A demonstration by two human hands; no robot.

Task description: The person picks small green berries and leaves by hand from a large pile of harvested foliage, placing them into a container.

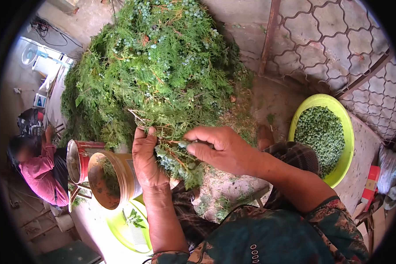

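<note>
My left hand (147,156) is closed around the stem of a conifer sprig (180,165) that carries clusters of blue-green seed cones. From the other side my right hand (226,149) reaches in, its thumb and forefinger pinching at a cone on the sprig. Just beyond both hands rises a large heap of cut conifer branches (158,66), dotted with the same pale cones. To the right stands a lime-green basin (348,145), holding a thick layer of loose cones (320,138).
Left of my arm stand a brownish bucket (125,180) and a red-rimmed bucket (73,163). Another lime-green basin (116,224) lies below them. A person in a pink top (37,176) sits at far left. A metal lattice (330,39) leans at upper right.
</note>
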